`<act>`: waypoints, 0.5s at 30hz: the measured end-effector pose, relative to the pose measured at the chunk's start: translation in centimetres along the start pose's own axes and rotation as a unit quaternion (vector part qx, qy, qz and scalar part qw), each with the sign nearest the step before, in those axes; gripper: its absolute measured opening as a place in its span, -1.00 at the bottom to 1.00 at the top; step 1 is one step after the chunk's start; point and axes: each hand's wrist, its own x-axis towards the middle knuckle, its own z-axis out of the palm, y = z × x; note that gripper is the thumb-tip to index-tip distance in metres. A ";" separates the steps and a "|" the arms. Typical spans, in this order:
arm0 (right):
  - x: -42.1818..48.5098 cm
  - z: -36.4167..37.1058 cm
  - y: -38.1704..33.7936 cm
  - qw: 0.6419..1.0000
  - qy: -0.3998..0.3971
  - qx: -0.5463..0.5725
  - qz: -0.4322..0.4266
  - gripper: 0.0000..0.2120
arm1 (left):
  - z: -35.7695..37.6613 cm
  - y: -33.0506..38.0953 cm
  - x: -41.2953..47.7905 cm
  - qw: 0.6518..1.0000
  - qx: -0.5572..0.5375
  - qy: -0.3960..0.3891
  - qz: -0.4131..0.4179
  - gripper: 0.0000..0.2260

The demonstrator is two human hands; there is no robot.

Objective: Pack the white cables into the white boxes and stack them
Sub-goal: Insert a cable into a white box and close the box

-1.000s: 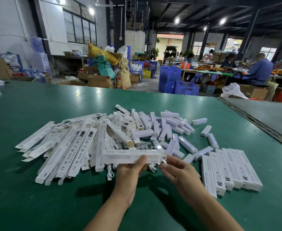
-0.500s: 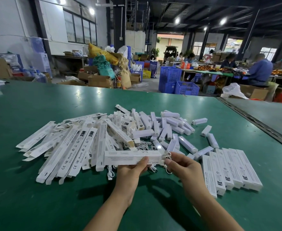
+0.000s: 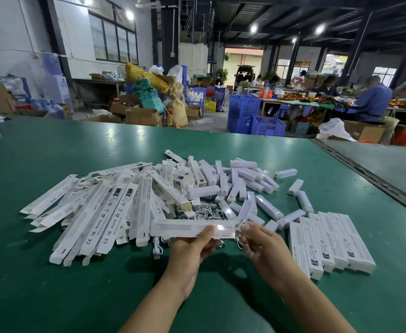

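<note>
box up in the left hand, cable at its right end

green desk fills the lower view. beyond its far edge is a workshop floor with blue crates and seated people.

left of centre on the desk: a sprawling heap of flat boxes, long white sleeves with printed marks, overlapping at many angles. touching it on the right: a heap of short white bars, with a few strays lying apart toward the right. near right: a row of closed boxes, flat on the desk, side by side, long edges touching.

held box: raised above the desk in front of the heaps, roughly level, long axis left to right.

left hand: grips the held box from beneath near its middle, thumb curled onto the near face.

right hand: fingers drawn together, pinching a white cable right at the box's right end. cannot tell whether any of the cable is inside.

loose cables: a tangle on the desk between the two heaps, just behind the held box. one usb plug lies on the desk left of the left hand.
</note>
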 end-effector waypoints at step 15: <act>-0.5 0.6 1.2 0.985 0.050 -0.139 -0.092 -0.74 | 0.2 0.4 -0.2 0.999 -0.031 0.012 -0.001 -0.59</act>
